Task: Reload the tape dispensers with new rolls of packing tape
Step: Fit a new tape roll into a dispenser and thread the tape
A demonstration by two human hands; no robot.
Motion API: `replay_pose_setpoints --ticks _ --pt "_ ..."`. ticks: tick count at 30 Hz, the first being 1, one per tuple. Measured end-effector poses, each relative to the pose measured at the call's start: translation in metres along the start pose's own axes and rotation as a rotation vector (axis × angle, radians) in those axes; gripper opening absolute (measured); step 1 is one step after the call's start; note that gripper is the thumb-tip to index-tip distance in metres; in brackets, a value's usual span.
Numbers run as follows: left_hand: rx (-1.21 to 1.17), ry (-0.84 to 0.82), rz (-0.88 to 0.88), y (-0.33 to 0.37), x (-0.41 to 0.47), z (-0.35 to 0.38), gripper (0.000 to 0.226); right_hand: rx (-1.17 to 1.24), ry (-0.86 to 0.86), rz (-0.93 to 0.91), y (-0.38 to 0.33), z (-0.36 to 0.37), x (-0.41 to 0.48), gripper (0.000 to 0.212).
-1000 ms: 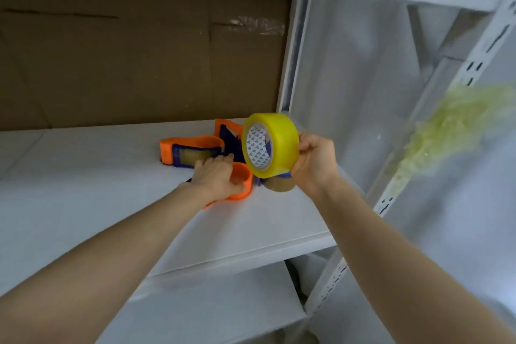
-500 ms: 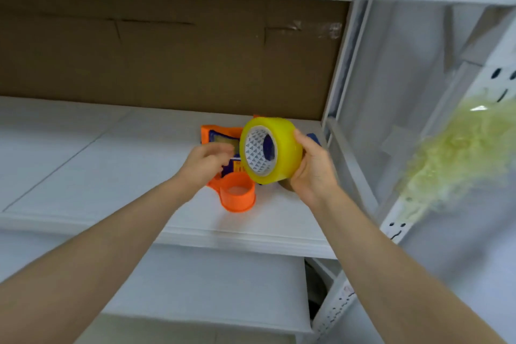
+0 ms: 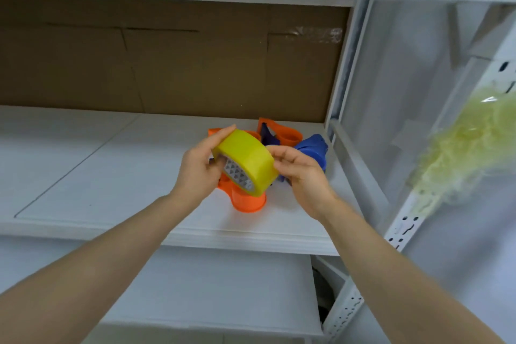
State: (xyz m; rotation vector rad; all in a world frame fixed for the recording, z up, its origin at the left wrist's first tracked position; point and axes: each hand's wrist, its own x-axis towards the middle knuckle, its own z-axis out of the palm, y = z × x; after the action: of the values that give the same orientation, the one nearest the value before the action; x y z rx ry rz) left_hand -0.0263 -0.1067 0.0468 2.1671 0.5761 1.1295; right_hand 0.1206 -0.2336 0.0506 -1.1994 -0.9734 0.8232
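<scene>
Both your hands pinch the yellow tape roll [image 3: 245,160]: left hand [image 3: 199,169] fingers curl around its rim; right hand [image 3: 300,172] fingertips press its side. It hides most of the orange dispenser [image 3: 247,201] beneath; the blue dispenser [image 3: 312,148] shows only partly.

A single head-worn wide-angle camera looks forward and down, close over both forearms, onto the white shelf [image 3: 83,176] beyond them.
</scene>
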Motion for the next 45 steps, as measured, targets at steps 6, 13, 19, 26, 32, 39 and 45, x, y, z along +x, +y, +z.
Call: replay_pose_setpoints --ticks 6,13,19,26,32,39,45 --pt "0.289 0.107 0.021 0.0 -0.005 0.0 0.04 -0.409 0.143 -0.114 0.012 0.037 -0.011 0.071" --pt "-0.233 0.018 -0.384 0.006 0.009 -0.006 0.051 0.307 0.291 0.119 0.022 0.03 -0.006 0.039" --pt "-0.432 -0.194 -0.593 0.003 -0.002 0.003 0.013 0.152 0.409 0.195 0.023 0.026 0.009 0.03" --pt "-0.221 -0.194 -0.649 -0.015 -0.002 0.015 0.016 -0.497 0.369 0.2 0.041 0.013 0.021 0.022" --pt "0.063 -0.213 -0.573 -0.035 -0.002 0.027 0.038 -0.694 0.378 0.206 0.06 0.013 0.032 0.025" --pt "0.413 -0.316 -0.543 -0.047 -0.006 0.036 0.047 -0.972 0.28 0.277 0.079 0.014 0.033 0.031" --pt "0.137 -0.255 -0.75 -0.044 -0.004 0.031 0.031 -1.349 0.269 0.056 0.04 0.012 0.043 0.057"
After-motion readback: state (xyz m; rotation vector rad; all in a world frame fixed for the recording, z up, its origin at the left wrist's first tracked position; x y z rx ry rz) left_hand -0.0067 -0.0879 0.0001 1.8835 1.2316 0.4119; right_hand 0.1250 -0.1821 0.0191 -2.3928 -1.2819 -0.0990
